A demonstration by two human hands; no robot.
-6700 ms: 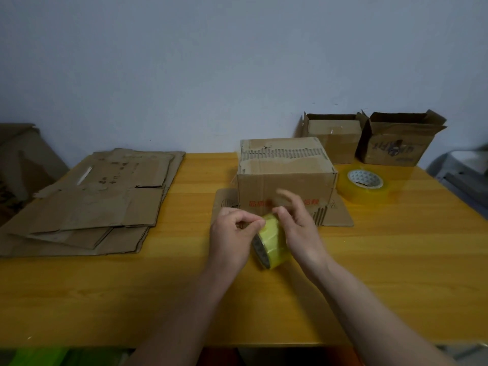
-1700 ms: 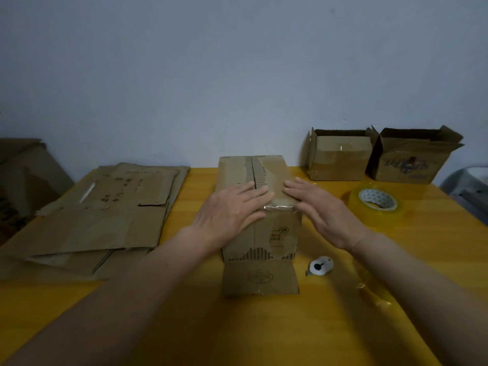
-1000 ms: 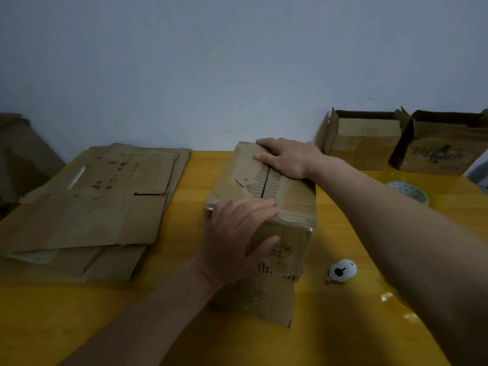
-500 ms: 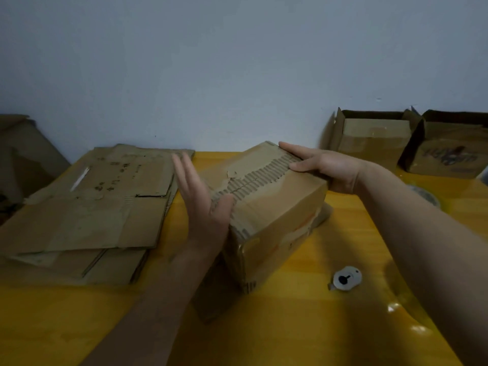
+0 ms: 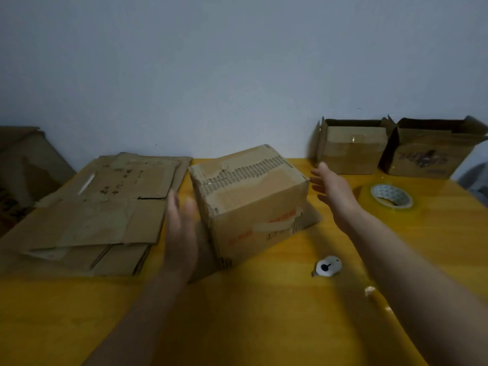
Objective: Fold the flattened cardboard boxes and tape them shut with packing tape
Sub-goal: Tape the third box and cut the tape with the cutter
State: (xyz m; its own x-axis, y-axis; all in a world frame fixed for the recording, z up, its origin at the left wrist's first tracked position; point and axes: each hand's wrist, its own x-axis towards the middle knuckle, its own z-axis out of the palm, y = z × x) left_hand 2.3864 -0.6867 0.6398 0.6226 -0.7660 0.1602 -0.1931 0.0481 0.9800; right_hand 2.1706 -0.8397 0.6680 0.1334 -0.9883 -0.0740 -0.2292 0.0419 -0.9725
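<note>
A folded cardboard box (image 5: 250, 199) stands skewed in the middle of the yellow table (image 5: 264, 313), its taped side up and its flaps spread flat beneath it. My left hand (image 5: 182, 231) hovers just left of the box, fingers straight, a small gap from its wall. My right hand (image 5: 334, 192) is open just beyond the box's right edge, not touching it. A stack of flattened boxes (image 5: 105, 212) lies at the left. A roll of clear packing tape (image 5: 392, 195) lies flat at the right.
Two open-topped folded boxes (image 5: 353, 146) (image 5: 429, 151) stand against the wall at the back right. A small white tape cutter (image 5: 327, 266) lies in front of the box. More cardboard (image 5: 23, 165) leans at the far left, off the table.
The box has been turned round on the table and set down. Both hands, which pressed on its sides half a second ago, have come off it and now hover beside it.
</note>
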